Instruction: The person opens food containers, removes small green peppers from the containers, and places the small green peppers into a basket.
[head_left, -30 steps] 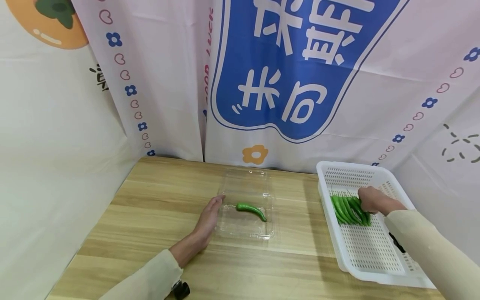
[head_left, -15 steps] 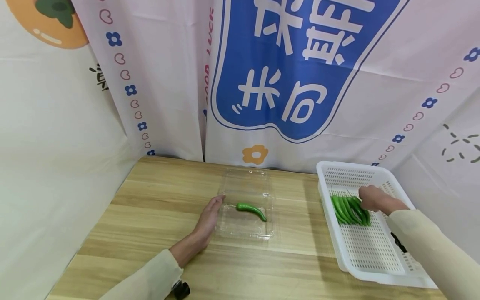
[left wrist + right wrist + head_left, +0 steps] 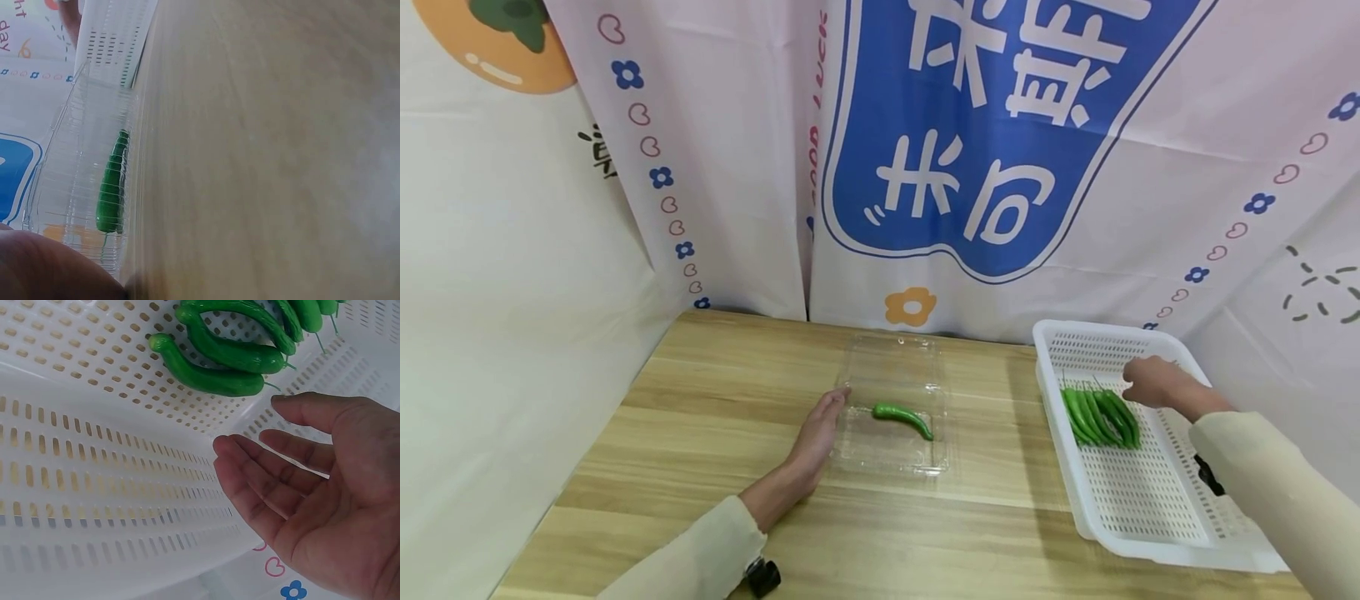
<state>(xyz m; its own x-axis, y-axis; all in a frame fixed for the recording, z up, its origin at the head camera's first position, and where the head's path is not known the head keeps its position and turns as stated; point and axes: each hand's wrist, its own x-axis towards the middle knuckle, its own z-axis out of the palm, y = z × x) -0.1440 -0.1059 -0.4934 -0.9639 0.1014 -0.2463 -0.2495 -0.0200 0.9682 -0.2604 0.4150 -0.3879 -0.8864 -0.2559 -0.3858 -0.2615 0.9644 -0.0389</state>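
My left hand [image 3: 812, 443] rests with straight fingers along the left side of a clear plastic clamshell box [image 3: 891, 460], whose lid lies folded back. One curved green chili pepper [image 3: 904, 418] lies in the box, its thick stem end to the left. Over the white perforated basket [image 3: 1150, 533], my right hand [image 3: 1167, 386] is bent loosely beside a row of several green chilies [image 3: 1092, 417]. In the right wrist view nothing lies between its thumb and relaxed fingers, and the nearest chili [image 3: 209, 374] sits just off the thumb tip.
Both the box and the basket stand on a wood-grain table [image 3: 700, 467]. A printed cloth [image 3: 745, 167] hangs behind the table, with more white cloth at both sides. The basket's raised rim [image 3: 1060, 467] faces the box.
My right hand has lifted slightly away from the chilies, up and to the right, with its fingers loosened. The left hand and the box stay where they were.
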